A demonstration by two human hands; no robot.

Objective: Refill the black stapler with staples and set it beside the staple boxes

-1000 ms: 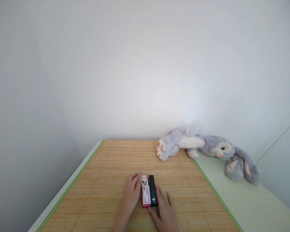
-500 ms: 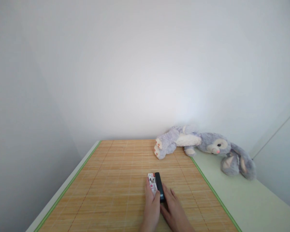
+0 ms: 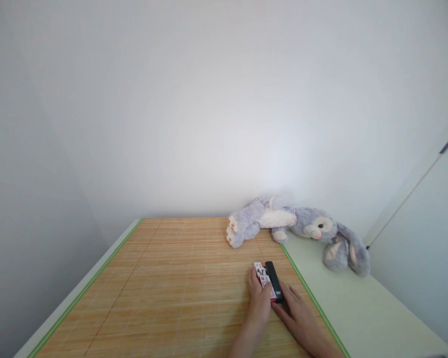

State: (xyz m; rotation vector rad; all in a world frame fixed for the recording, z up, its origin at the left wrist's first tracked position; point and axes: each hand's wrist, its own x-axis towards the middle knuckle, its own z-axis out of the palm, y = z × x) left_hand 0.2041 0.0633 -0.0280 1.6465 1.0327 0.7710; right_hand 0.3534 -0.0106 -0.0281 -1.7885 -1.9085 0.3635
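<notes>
A small white box [image 3: 262, 272] with red print and a picture on its top lies lengthwise on the bamboo mat, towards its right side. Pressed along its right side is a long black stapler [image 3: 274, 279] with a rounded far end. My left hand [image 3: 259, 298] grips the box, its fingers along the left side and the thumb on top. My right hand [image 3: 298, 314] holds the near right part of the stapler, fingers along its side and thumb by its near end. The hands partly hide the lower edges of both things.
A grey plush rabbit [image 3: 276, 219] lies on its side at the back right, across the edge of the bamboo mat [image 3: 164, 288]. The mat has a green border and covers much of the pale table [image 3: 353, 303]. White walls [image 3: 194, 109] stand behind.
Both hands have moved to the right over the mat, taking the box and stapler along side by side. The view has also turned slightly to the right.
</notes>
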